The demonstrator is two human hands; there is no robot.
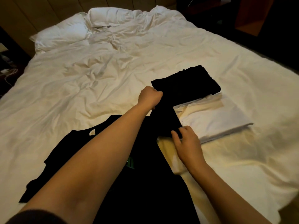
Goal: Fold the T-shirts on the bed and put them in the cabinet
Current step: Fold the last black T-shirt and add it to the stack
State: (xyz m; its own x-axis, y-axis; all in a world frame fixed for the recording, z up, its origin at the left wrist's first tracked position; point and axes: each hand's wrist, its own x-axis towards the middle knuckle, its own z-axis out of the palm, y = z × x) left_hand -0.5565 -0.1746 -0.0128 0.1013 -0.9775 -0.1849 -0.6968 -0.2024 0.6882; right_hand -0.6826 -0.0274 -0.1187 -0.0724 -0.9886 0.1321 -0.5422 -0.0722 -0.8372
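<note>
A black T-shirt [142, 180] with a green print lies spread flat on the white bed [90, 81], neck label up, in front of me. My left hand [151, 98] grips the far corner of its right sleeve [166, 120] in a fist. My right hand [187, 141] pinches the near corner of the same sleeve. A folded black T-shirt [186, 81] lies just beyond, resting partly on a folded white T-shirt [212, 117] to the right.
Two white pillows [63, 34] lie at the head of the bed, and the sheet is rumpled in the middle. A dark wooden cabinet [252, 15] stands at the far right. Cables lie on the floor [8, 73] at the left.
</note>
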